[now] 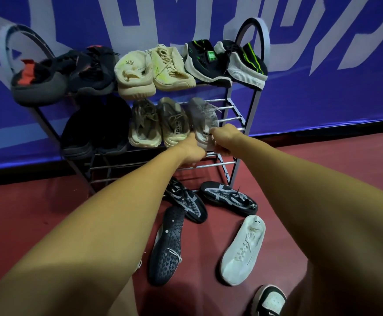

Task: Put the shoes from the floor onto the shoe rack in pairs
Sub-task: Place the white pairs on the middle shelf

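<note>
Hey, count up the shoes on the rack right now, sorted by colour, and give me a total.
black and red shoes: 2
cream shoes: 2
black and green shoes: 2
plain black shoes: 2
beige shoes: 2
grey shoe, gripped by the left hand and right hand: 1
Total: 11

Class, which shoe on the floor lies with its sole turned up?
The dark-soled shoe left of the white shoe; its patterned sole faces up, while the others show their laced uppers.
</note>
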